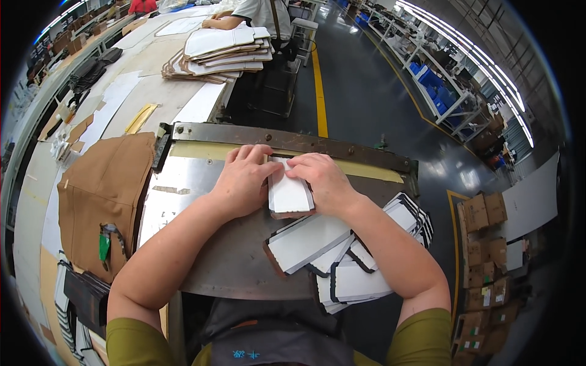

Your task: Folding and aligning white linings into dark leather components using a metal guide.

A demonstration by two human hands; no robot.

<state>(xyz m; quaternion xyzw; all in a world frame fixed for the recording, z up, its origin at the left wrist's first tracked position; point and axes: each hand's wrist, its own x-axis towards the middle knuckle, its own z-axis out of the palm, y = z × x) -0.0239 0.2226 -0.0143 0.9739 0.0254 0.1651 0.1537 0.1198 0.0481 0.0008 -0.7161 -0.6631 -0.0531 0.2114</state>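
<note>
At the far edge of the metal-topped workbench (226, 262), a small white panel (291, 192) with grey side borders and a dark brownish near edge lies between my two hands. My left hand (244, 177) grips its far left side, fingers curled and thumb on top. On the far right side my right hand (323, 183) does the same, its thumb close to the other one. Where the fingertips meet the panel's far edge is partly hidden. Beside my right forearm several similar white panels (314, 241) with dark edges lie in an overlapping heap.
A dark metal bar (287, 139) runs along the bench's far edge. Left of it lie a brown fabric piece (107, 195) and a green-handled tool (105, 247). A stack of white panels (226, 46) sits on the long table near another person (250, 12). Cardboard boxes (485, 210) stand right.
</note>
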